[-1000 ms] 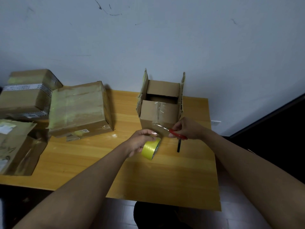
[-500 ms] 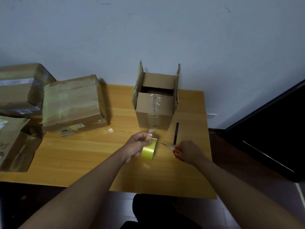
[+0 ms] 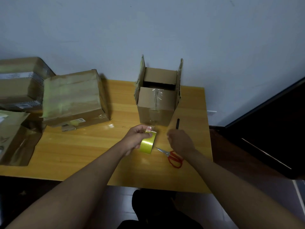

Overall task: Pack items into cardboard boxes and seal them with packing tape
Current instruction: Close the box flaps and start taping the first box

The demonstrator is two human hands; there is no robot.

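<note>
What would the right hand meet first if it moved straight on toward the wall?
Probably the black pen just beyond the right hand, then the open cardboard box; depth is unclear.

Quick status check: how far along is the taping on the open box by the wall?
Done: a clear tape strip runs down the open box's near flap and front. In hand: the left hand holds the yellow tape roll; the right hand is empty, with the scissors lying on the table. Left: both side flaps stand upright, so the top is unsealed.
</note>
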